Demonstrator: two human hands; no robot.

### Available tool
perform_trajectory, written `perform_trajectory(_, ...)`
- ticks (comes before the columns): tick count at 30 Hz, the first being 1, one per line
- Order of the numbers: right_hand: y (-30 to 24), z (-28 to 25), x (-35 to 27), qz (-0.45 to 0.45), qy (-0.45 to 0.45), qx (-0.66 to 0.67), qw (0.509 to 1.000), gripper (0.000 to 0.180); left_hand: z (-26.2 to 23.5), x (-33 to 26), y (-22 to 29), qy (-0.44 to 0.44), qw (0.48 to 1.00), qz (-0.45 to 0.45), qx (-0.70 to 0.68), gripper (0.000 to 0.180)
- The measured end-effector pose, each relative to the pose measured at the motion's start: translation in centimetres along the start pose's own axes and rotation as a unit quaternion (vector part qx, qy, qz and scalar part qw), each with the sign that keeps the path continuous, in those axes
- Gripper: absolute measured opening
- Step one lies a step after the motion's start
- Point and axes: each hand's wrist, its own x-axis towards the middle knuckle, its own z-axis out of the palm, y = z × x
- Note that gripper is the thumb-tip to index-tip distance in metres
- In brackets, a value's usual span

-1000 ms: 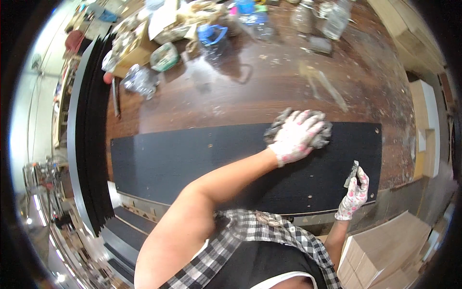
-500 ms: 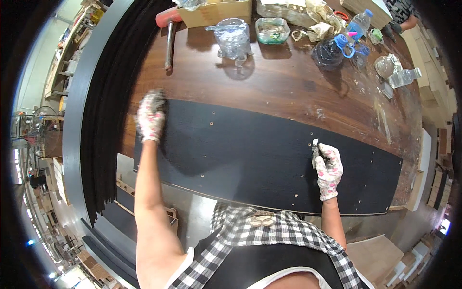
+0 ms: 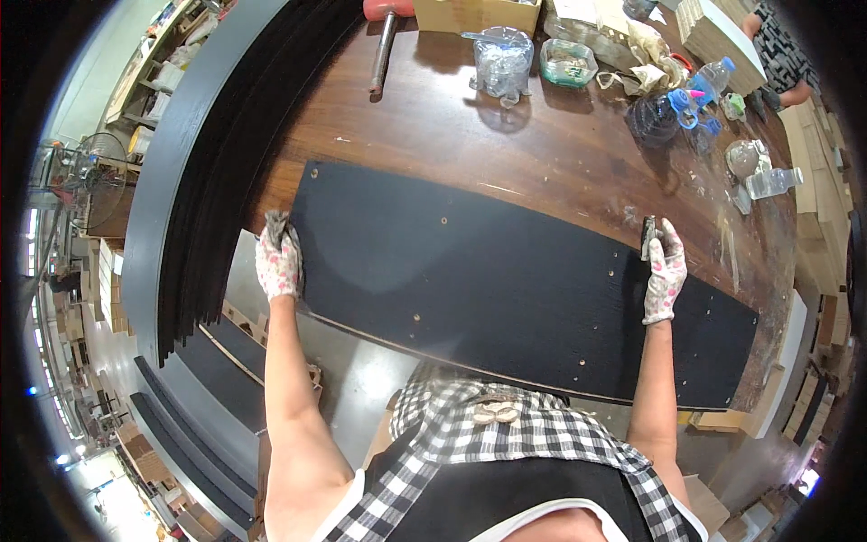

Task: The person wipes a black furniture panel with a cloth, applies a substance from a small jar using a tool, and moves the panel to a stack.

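Note:
A long black board [image 3: 506, 271] with several small holes lies slantwise on the brown wooden table [image 3: 406, 135]. My left hand [image 3: 280, 264], in a white glove with pink spots, is closed on what looks like a crumpled grey rag [image 3: 276, 222] at the board's left edge. Toward the board's right end, my right hand [image 3: 666, 278], gloved alike, pinches a small dark flat piece [image 3: 647, 237] with a pale edge, by the far edge of the board. Its exact kind is too small to make out.
Dark panels [image 3: 208, 154] stand stacked along the left. A red-headed mallet [image 3: 383, 54], a cardboard box [image 3: 474, 14], a plastic-wrapped tub [image 3: 503, 61], a green tray [image 3: 568, 63] and several bottles [image 3: 659, 117] line the far side. Another person's arm [image 3: 795, 94] shows at far right.
My left hand has come nearer to me along the board's left edge, uncovering the far left corner. My right hand has moved right and farther away, still with the small piece. The view has shifted.

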Motion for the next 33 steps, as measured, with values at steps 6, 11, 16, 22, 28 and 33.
perform_trajectory(6, -0.8, -3.1, 1.7, -0.053, 0.001, -0.093, 0.994, 0.039, -0.9, -6.4, -0.3, 0.0, 0.988, -0.157, 0.015, 0.035)
perform_trajectory(11, -0.8, -4.4, 2.6, -0.1, -0.058, -0.156, 0.981, 0.044, 0.3, -7.3, -3.0, 0.054, 0.987, -0.121, -0.094, 0.037)
perform_trajectory(16, -2.1, -5.7, 2.7, -0.045, -0.092, -0.134, 0.986, 0.051, 2.6, -7.8, -5.6, 0.121, 0.982, -0.14, 0.026, 0.045)
perform_trajectory(22, -4.7, -6.4, 1.7, -0.035, -0.086, 0.022, 0.995, 0.045, 1.7, -7.7, -3.9, 0.08, 0.981, -0.16, -0.079, 0.038)
perform_trajectory(28, -5.6, -5.1, 0.2, -0.038, -0.109, -0.091, 0.989, 0.046, 2.1, -7.2, -5.2, 0.094, 0.981, -0.167, 0.014, 0.038)
perform_trajectory(33, -6.5, -0.7, -2.3, -0.087, -0.168, -0.15, 0.97, 0.04, 2.2, -6.8, -3.3, 0.059, 0.987, -0.148, 0.002, 0.04)
